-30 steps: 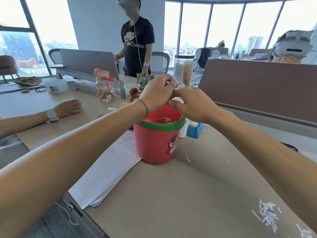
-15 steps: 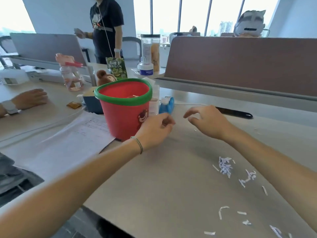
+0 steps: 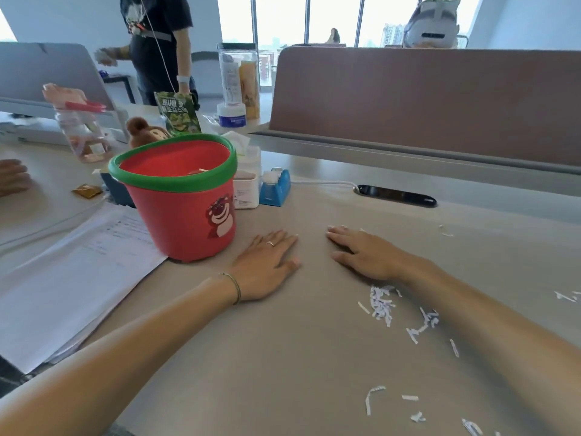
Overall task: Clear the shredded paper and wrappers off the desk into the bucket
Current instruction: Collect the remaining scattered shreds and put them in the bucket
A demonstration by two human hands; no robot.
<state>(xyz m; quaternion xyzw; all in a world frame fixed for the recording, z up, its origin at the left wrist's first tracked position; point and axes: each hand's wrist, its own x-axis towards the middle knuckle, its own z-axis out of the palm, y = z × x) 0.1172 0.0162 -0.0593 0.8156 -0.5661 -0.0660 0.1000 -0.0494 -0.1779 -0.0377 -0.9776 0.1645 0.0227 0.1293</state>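
The left hand (image 3: pixel 267 262) is lying flat on the desk (image 3: pixel 283 357) at frame centre, fingers straight and wide, holding nothing, just right of the bucket (image 3: pixel 185 209). The right hand (image 3: pixel 361 253) is lying flat too, fingers spread and empty, centre-right, apart from the left one with a bare strip of desk between them. The bucket is standing upright at centre-left with a few bits showing inside.

The main shreds (image 3: pixel 382 305) are sitting just below the right wrist, more scattered toward the lower right and far right edge. No wrappers are showing on this stretch; a small brown packet (image 3: pixel 86 191) at far left may count.

Step looks like setting up a sweep. To do it well: keeping palms flat and low, raking shreds into one pile with the right hand's edge, cupping the left as a stop, then pinching the pile up rather than single strips. Fast moves are likely blowing light strips off.
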